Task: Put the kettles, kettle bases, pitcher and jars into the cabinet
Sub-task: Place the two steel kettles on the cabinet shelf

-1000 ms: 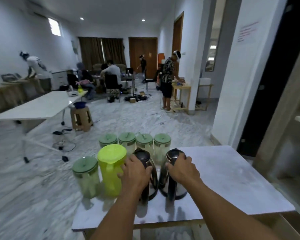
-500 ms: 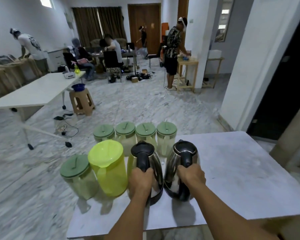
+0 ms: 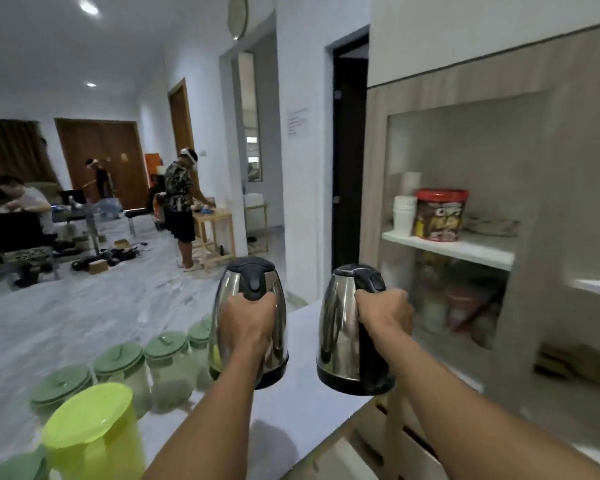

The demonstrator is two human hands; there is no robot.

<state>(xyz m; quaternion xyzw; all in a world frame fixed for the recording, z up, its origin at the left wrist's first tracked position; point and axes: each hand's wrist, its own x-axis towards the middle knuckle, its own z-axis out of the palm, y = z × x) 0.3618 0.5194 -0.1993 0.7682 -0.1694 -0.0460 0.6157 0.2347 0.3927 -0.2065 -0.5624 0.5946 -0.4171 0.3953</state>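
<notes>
— What takes up the right side?
— An open cabinet [image 3: 465, 161]; its white shelf [image 3: 447, 249] carries a red-lidded tub [image 3: 440, 214] and stacked white cups [image 3: 404, 211]

— And lower left?
— The pale surface [image 3: 302, 393], with the lime pitcher [image 3: 94, 434] and green-lidded jars [image 3: 167, 365] standing on it

— The kettles?
— Both lifted clear of it. Left kettle [image 3: 250, 320] has the left hand [image 3: 248, 318] wrapped round its handle; right kettle [image 3: 350, 330] is gripped the same way by the right hand [image 3: 385, 311], nearer the cabinet

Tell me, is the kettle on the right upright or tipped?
Nearly upright: the right kettle leans slightly, lid on top, black bottom lowest, held by its handle in the right hand.
</notes>
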